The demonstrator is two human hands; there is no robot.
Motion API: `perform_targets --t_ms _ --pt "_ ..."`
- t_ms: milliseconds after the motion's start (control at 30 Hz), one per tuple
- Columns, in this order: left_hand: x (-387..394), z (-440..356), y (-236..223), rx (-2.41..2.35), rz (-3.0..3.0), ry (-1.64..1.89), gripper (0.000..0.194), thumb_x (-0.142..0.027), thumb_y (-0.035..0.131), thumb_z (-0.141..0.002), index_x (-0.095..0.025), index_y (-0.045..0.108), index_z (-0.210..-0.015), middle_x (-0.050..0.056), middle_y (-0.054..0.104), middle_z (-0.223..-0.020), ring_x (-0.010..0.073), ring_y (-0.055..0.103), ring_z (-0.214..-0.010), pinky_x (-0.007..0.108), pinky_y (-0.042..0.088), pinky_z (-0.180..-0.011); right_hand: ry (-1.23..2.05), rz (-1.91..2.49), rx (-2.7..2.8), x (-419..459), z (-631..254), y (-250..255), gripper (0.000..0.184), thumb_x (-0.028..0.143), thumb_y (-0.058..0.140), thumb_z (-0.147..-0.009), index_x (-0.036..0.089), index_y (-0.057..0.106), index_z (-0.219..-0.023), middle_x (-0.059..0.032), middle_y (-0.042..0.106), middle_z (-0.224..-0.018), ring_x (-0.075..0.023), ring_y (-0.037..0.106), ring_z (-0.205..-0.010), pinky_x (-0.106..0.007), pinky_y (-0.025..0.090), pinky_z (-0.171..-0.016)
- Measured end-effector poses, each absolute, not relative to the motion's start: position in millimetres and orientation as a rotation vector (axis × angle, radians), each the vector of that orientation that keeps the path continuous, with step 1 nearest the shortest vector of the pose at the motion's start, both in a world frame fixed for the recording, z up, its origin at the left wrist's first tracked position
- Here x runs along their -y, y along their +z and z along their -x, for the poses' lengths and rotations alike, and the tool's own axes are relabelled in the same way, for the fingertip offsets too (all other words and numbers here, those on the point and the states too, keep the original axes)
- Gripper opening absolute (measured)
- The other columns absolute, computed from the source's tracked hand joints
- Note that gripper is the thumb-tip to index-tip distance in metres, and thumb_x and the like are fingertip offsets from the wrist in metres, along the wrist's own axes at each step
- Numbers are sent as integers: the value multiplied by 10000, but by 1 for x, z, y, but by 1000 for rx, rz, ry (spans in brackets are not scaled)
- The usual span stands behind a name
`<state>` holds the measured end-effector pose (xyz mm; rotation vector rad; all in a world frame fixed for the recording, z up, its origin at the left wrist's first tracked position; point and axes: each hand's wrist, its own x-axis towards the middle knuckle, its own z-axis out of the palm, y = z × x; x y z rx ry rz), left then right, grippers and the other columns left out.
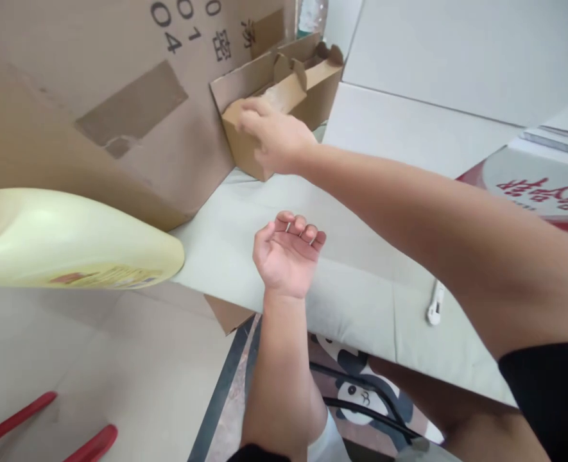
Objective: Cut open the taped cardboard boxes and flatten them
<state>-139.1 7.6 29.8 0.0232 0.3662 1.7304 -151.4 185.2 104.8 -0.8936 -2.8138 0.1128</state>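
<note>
My left hand is held palm up over the pale cloth-covered surface, its fingers loosely curled and apart with nothing in the palm. Farther away, my right hand is at the near left corner of a small open-topped cardboard box. Its fingers are bent, spaced apart and slightly blurred; I cannot tell whether they touch the box. Upright flaps stick up from the box, and a whitish thing shows at its top, too unclear to name.
A large printed carton stands at the left behind a pale yellow bottle. A clear bottle is at the back. To the right are a red-and-white box and a small white cutter. Red bars show at lower left.
</note>
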Motion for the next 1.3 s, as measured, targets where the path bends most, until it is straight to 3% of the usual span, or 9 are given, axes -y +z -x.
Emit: perform_targets --t_ms 100,267,367,600,700,867,1033,1133,1300 --pt "-5 148 29 -349 -8 1750 169 -361 535 -857 -219 599 -794 -11 548 -714 128 589 -639 308 569 -709 -20 977 2878 -200 188 115 761 -58 607 -818 244 472 -1503 -24 433 -1665 -330 596 -1383 -533 485 -1147" --pt "1 157 29 -374 -10 1760 164 -364 523 -848 -222 588 -800 -14 529 -709 126 576 -632 309 566 -713 -224 1085 2854 -226 180 110 119 81 655 -874 128 717 -965 -103 721 -1230 -338 702 -1226 -453 527 -1083" --pt "4 160 31 -492 -84 1830 152 -375 555 -823 -226 574 -800 -10 524 -706 137 566 -633 320 562 -712 -313 1043 2789 -226 140 103 146 82 664 -850 159 645 -727 -98 734 -1041 -285 751 -1044 -398 599 -945" --pt "3 170 18 -1042 -344 2421 177 -369 595 -815 -233 492 -769 -25 463 -701 123 527 -631 263 487 -667 -354 547 2655 -134 -33 97 237 92 483 -889 227 674 -845 -57 734 -1075 -188 702 -846 -314 538 -652" --pt "-3 165 8 -1255 -610 2313 218 -456 622 -860 -248 568 -894 20 604 -931 178 646 -936 297 525 -811 -320 393 2532 -77 -109 98 261 16 521 -852 235 659 -824 -46 730 -998 -163 700 -821 -293 547 -661" --pt "-16 131 9 -1257 -1232 1954 470 -669 667 -863 -278 636 -1122 66 616 -1352 289 526 -1394 441 437 -1144 -160 516 2455 -4 -182 91 336 -26 524 -819 236 691 -949 -83 686 -978 -214 710 -926 -343 604 -751" --pt "-26 89 22 -1201 -1347 1861 264 -422 775 -780 -234 592 -808 42 675 -1045 266 624 -1230 407 448 -1100 41 773 2529 22 -197 78 368 220 585 -894 187 697 -1243 -179 634 -1304 -373 619 -1261 -588 594 -1004" --pt "-29 72 28 -1139 -1117 1995 228 -285 721 -721 -240 512 -799 23 644 -955 218 649 -1054 362 482 -999 54 889 2495 21 -196 66 349 320 679 -897 247 706 -1237 -164 593 -1406 -407 552 -1352 -626 571 -1060" --pt "-33 56 33 -1181 -1060 2061 208 -450 628 -806 -266 555 -872 11 648 -740 210 608 -767 362 503 -840 241 973 2170 21 -194 36 560 258 721 -888 436 549 -1390 -79 370 -1598 -359 586 -1344 -609 607 -1034"
